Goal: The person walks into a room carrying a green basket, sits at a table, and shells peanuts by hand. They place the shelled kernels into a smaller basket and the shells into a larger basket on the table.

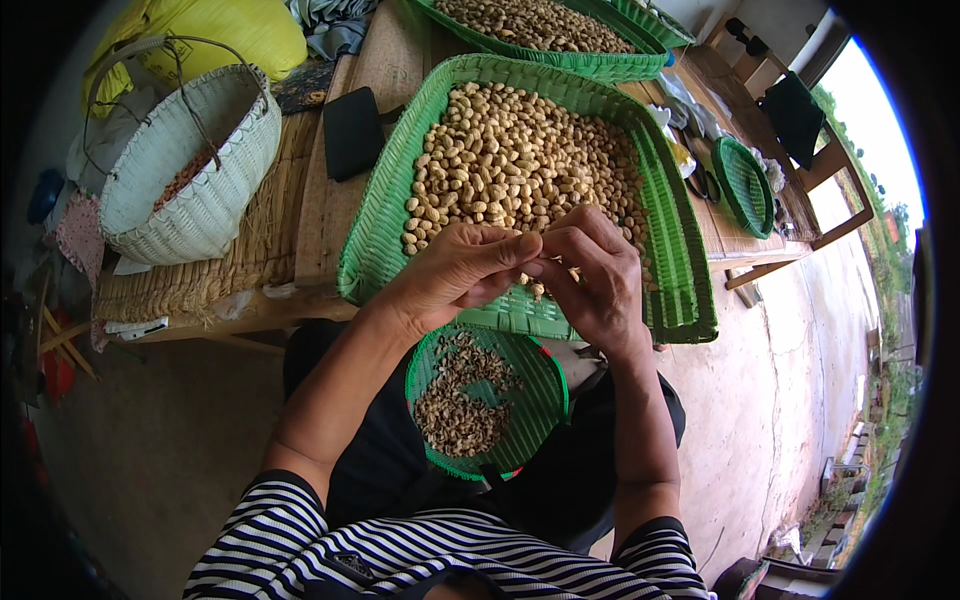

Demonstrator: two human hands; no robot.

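Note:
Unshelled peanuts (495, 150) fill much of a green woven basket (367, 232) in front of me. Over its near edge, my left hand (469, 266) and my right hand (592, 277) meet with thumbs and fingertips pinched together. Whatever lies between the fingertips is hidden, so I cannot tell what they hold. Below the hands, between my knees, a round green basket (536, 420) holds broken peanut shells (461, 420). To the left stands a white woven basket (187, 232) with a thin handle and reddish shelled peanuts (187, 176) at its bottom.
A black flat case (352, 135) lies between the baskets on the wooden table. Another green basket (622, 71) of peanuts stands behind. On the right are black-handled scissors (703, 184) and a small green basket (742, 187). A yellow sack (225, 37) sits at the back left.

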